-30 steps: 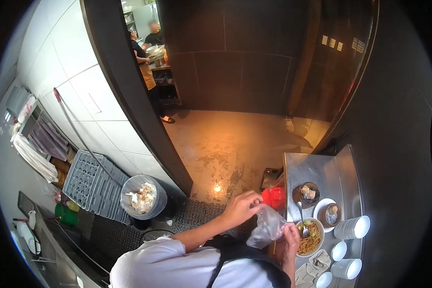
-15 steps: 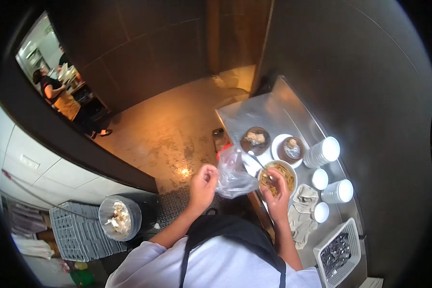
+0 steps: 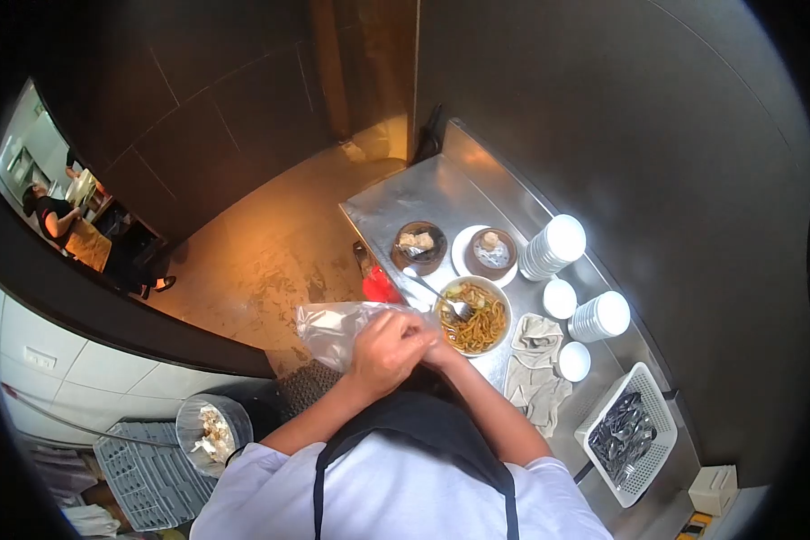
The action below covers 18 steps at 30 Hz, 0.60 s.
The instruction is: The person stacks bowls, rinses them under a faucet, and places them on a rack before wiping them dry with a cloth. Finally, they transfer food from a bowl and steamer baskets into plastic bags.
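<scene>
A clear plastic bag [image 3: 324,333] hangs from my hands in front of my apron. My left hand [image 3: 382,353] is closed on the bag. Right up against it is my right hand [image 3: 438,351], also closed at the bag's gathered edge, its fingertips partly hidden by the left hand. Just beyond them on the steel table stands a white bowl of noodles [image 3: 481,319], with a metal spoon [image 3: 441,295] resting in it.
Two dark steamers, one [image 3: 419,247] and another on a white plate [image 3: 464,261], stand behind the bowl. Right of it are stacked white cups [image 3: 553,247], a cloth [image 3: 535,378] and a cutlery basket [image 3: 594,441]. A bin [image 3: 214,436] stands at left; a person [image 3: 58,220] stands far left.
My right hand has left the noodle bowl and come to the left hand at the bag. The bag has swung left. The spoon now lies in the noodles, and the view has shifted right.
</scene>
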Each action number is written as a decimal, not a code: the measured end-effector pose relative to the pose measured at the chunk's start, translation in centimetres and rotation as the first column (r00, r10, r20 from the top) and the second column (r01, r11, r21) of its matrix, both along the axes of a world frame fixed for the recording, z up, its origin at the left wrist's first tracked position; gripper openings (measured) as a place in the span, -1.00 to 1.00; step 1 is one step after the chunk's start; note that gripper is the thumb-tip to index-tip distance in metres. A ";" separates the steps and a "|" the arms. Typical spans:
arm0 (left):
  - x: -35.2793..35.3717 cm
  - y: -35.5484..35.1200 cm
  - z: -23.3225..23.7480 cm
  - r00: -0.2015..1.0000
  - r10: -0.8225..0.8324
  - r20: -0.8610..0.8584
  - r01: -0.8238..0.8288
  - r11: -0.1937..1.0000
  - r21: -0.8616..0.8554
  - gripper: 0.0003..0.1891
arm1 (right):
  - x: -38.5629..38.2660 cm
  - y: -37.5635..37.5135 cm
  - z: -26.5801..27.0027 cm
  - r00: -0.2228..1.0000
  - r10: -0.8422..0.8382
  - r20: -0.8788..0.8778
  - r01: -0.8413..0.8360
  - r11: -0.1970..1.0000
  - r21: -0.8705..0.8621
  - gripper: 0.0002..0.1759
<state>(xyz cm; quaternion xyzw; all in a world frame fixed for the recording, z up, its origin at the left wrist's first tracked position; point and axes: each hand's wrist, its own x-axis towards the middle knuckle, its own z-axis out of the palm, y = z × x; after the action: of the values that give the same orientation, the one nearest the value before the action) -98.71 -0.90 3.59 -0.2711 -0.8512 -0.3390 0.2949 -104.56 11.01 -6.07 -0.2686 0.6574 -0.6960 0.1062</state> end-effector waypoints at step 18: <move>3.7 3.2 -2.9 0.938 0.159 0.309 -0.180 0.983 0.041 -0.75 | -22.6 2.6 -6.0 0.769 0.045 -0.638 0.478 0.621 0.621 -0.63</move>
<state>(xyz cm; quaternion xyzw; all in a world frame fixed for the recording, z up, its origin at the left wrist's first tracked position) -94.98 2.29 0.71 -0.1311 -0.8946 -0.3788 0.1975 -127.15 13.61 -12.10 -0.3168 0.9119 -0.2430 -0.0950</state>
